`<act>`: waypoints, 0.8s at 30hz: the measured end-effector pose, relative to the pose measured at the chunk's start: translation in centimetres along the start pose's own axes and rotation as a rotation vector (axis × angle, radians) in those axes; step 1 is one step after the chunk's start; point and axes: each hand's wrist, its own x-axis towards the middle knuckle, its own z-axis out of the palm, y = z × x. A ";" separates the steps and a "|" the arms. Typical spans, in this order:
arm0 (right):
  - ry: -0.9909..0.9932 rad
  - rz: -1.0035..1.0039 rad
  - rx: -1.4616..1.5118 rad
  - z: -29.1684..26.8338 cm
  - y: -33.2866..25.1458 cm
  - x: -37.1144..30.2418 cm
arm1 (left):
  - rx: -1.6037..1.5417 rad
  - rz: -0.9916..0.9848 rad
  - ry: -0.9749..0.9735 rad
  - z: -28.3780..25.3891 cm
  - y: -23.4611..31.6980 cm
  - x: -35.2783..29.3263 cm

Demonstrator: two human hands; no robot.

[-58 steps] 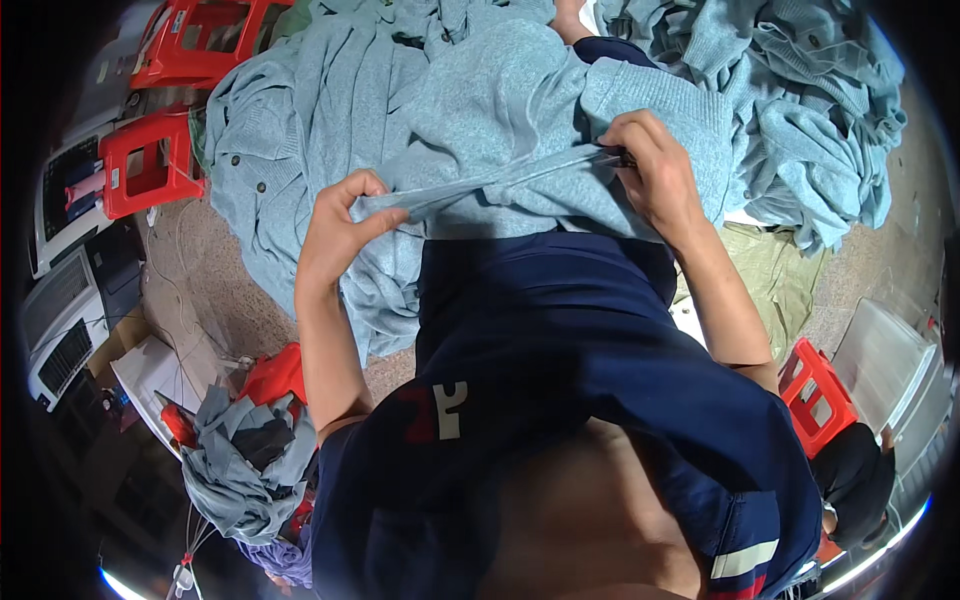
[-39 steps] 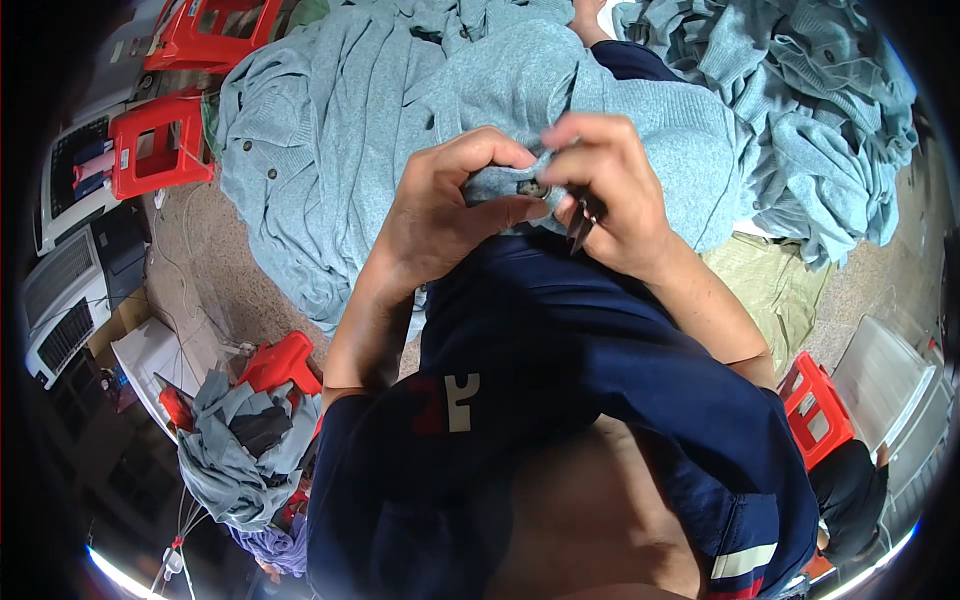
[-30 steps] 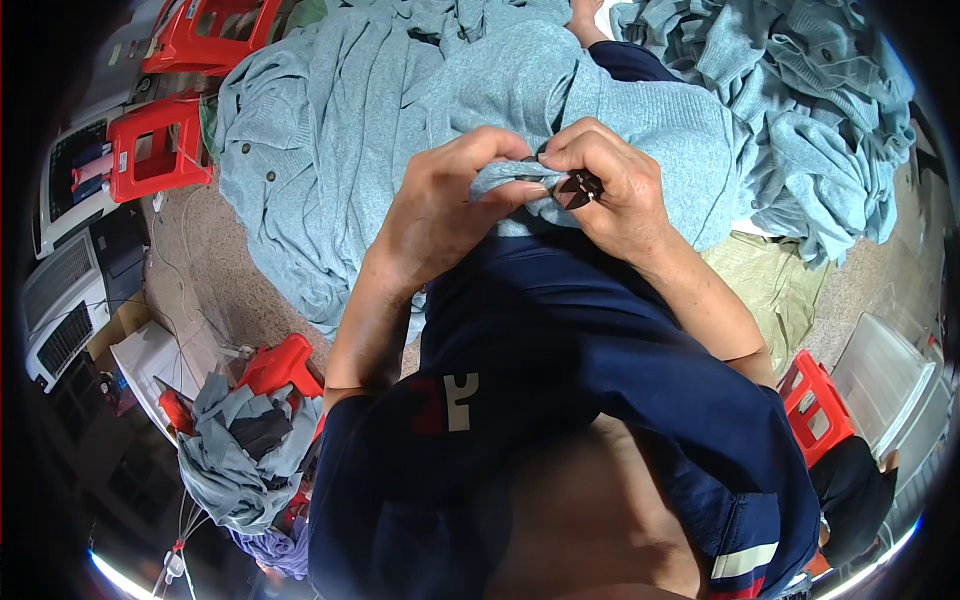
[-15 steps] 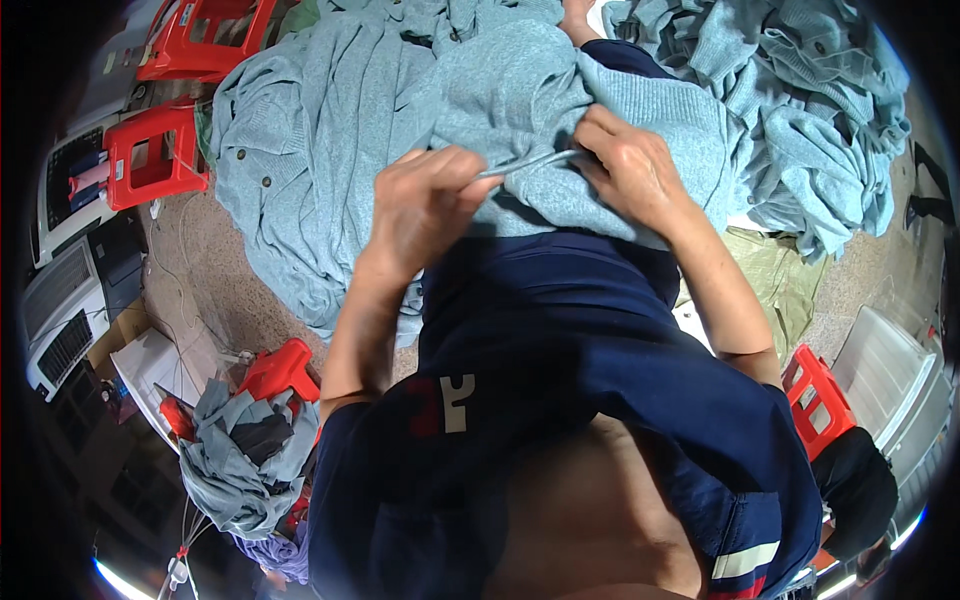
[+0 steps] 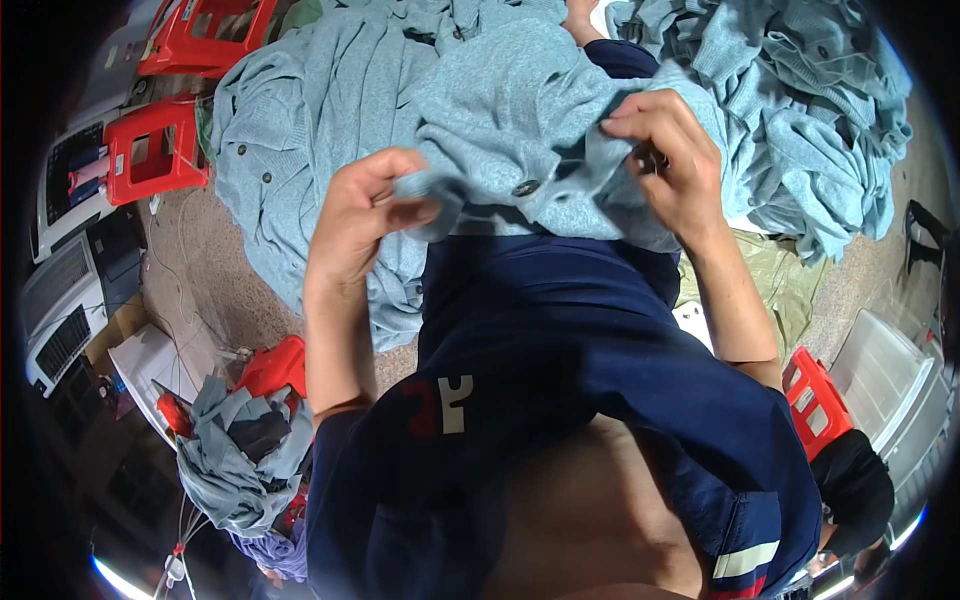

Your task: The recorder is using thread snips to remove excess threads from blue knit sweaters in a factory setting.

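Observation:
A light blue-grey knit cardigan [image 5: 490, 100] lies bunched across my lap. My left hand [image 5: 365, 205] pinches a folded edge of it between thumb and fingers; the cloth there is blurred by motion. On the other side my right hand [image 5: 675, 160] is closed on another part of the same cardigan, its fingertips at the fabric. Between my hands the edge sags loosely, and a dark button [image 5: 525, 187] shows on it.
More blue-grey knitwear with buttons is spread on the left [image 5: 300, 170] and heaped at the right [image 5: 830, 150]. Red plastic stools [image 5: 155, 150] stand at the left. A basket-like pile of grey garments [image 5: 235, 470] sits lower left. A person in black [image 5: 855, 490] is at the lower right.
The edge stretched taut like a cord between my hands has slackened and opened out. My left hand has moved left, my right hand slightly right, and a button has come into view.

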 end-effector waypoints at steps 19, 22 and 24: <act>0.023 0.017 0.393 5.2 -4.3 0.2 | 0.624 0.368 -0.008 5.6 0.6 2.1; -0.053 -0.016 0.274 5.5 -3.1 0.4 | 0.673 0.373 0.026 5.5 0.5 2.3; 0.032 -0.086 0.288 5.4 -2.7 0.5 | 0.673 0.367 0.039 5.7 0.6 2.7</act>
